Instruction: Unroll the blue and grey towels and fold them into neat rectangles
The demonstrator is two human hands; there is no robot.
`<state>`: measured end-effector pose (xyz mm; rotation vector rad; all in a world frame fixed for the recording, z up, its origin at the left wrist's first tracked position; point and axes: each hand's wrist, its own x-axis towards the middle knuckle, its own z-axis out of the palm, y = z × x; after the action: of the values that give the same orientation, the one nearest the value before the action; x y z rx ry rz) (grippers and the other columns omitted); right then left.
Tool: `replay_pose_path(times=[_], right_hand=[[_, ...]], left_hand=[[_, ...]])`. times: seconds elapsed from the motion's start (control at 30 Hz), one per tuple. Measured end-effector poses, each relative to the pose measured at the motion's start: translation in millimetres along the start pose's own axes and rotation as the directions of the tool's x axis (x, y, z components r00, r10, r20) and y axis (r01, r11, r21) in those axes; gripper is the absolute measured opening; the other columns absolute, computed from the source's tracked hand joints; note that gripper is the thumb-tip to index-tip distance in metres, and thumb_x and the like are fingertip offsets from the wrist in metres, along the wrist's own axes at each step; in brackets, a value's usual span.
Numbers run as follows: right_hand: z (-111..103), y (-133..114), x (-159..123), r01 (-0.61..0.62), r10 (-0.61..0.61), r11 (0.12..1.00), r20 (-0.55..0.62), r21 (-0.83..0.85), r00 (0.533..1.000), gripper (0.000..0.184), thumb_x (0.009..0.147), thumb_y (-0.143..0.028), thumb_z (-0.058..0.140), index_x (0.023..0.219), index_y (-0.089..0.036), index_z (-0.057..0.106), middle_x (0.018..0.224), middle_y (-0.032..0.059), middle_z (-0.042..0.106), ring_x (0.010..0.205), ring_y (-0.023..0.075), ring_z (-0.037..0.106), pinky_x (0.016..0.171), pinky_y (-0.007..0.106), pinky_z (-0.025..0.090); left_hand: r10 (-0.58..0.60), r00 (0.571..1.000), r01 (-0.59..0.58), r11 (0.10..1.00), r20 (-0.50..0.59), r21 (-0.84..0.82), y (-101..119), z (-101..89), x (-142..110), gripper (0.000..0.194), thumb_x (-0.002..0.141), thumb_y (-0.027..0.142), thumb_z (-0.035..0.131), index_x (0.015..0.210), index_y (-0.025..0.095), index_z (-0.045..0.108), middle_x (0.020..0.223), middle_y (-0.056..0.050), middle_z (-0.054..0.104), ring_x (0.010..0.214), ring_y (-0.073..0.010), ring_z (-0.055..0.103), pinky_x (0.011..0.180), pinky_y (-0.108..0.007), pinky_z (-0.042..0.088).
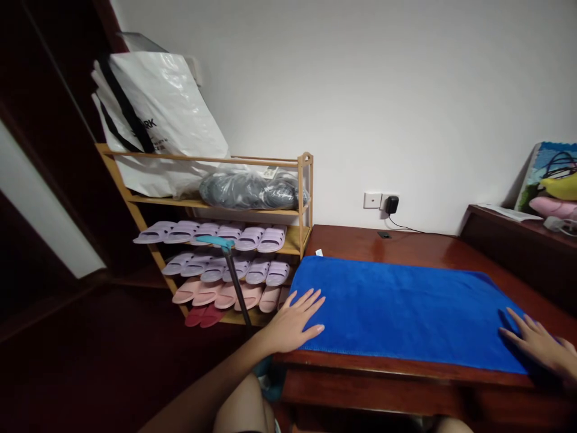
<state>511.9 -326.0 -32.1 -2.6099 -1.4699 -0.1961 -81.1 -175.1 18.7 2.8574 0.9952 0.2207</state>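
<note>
A blue cloth (396,310) lies spread out on the reddish-brown wooden desk (347,242), its near edge close to the desk's front edge. My left hand (295,323) rests on the cloth's left end with fingers spread. On the right end, my right hand (536,343) is over the cloth, its fingers stretched out and apart; part of it leaves the frame. Neither hand grips anything. A small white tag (319,252) sticks out at the cloth's far left edge.
A wooden shoe rack (305,198) with several lilac slippers (271,238) stands left, a white bag (166,102) on top. A blue-topped stick (234,276) leans before it. A black plug (392,204) is in the wall; a raised ledge (509,240) is at right.
</note>
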Motion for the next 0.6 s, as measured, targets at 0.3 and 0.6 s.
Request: replay_pose_path(times=[0.3,0.6], right_hand=[[11.2,-78.6,-37.3,0.291,-0.305,0.951,0.169,0.106,0.937,0.073,0.082,-0.071,0.023,0.146,-0.036,0.019,0.154,-0.0021,0.013,0.141,0.0222,0.013,0.111,0.049,0.021],[9.7,-64.5,-46.9,0.280,-0.293,0.955,0.152,0.099,0.944,0.076,0.081,-0.073,0.020,0.147,-0.036,0.017,0.154,-0.0032,0.013,0.141,0.0216,0.013,0.111,0.048,0.024]], left_hand=[[-0.187,0.982,0.186,0.974,0.003,-0.128,-3.9,10.5,-6.5,0.065,0.092,0.061,0.034,0.148,0.034,0.015,0.156,-0.001,0.000,0.142,-0.0305,-0.001,0.108,-0.055,0.022],[-0.120,0.993,0.120,0.980,0.010,-0.159,-12.9,11.7,-11.9,0.062,0.093,0.059,0.034,0.148,0.034,0.019,0.156,-0.001,0.006,0.142,-0.0283,0.000,0.110,-0.053,0.020]])
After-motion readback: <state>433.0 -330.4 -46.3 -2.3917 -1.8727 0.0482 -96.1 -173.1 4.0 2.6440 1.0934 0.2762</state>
